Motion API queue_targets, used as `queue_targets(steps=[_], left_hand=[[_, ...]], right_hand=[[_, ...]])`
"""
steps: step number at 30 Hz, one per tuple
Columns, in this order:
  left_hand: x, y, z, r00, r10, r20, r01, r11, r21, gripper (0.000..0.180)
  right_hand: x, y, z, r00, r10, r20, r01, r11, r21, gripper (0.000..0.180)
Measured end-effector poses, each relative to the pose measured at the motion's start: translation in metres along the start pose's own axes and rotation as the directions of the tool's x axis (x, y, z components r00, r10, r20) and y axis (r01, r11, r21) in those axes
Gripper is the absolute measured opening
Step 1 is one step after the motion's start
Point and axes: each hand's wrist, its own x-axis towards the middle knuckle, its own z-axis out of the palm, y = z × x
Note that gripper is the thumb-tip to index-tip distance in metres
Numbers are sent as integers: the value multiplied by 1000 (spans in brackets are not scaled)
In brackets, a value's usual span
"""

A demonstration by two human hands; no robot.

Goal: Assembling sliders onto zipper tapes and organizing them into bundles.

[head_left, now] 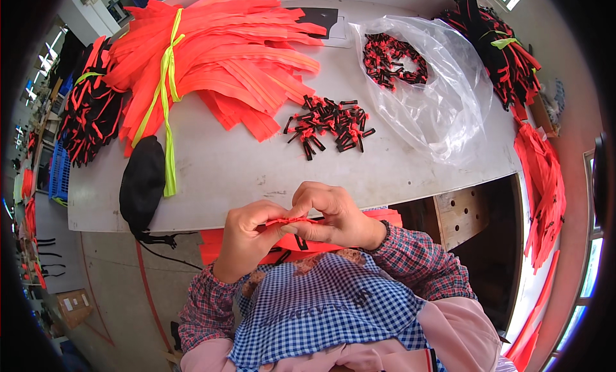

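My left hand (pixel 247 234) and my right hand (pixel 339 219) are close together at the table's front edge. Between their pinched fingertips is an orange-red fabric strip (pixel 290 220), seemingly a zipper tape. The fingers cover much of it, and I cannot make out whether a small part is on it. More orange-red strips (pixel 213 245) lie across my lap below the hands, with black pieces among them. Beyond the hands, a loose pile of small black-and-red pieces (pixel 330 123), which look like zipper pulls, sits on the white table (pixel 237 179).
A large bundle of orange-red strips (pixel 212 57) tied with a yellow-green band covers the back left. A clear plastic bag (pixel 443 102) holds more small pieces. Black-and-red bundles (pixel 90 115) flank the table. A black pouch (pixel 142 179) hangs over the front-left edge.
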Motion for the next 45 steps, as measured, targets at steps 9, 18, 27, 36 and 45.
queue_targets(steps=[9,18,27,36,45], left_hand=[[2,-4,-1,998,-64,29,67,991,-120,10],[8,4,-4,982,-173,72,186,856,-482,23],[8,7,-8,999,6,-36,-23,858,-512,19],[22,13,4,997,66,-46,-79,926,-368,11],[38,11,-17,984,-87,155,139,918,-371,22]], right_hand=[[1,1,1,999,-39,5,39,999,-18,14],[9,-16,-1,970,198,-144,-185,978,100,11],[22,-28,7,964,239,-115,-184,915,360,9],[80,-68,-4,857,293,-424,-123,915,384,15],[159,-158,-139,643,-247,-725,429,900,74,29]])
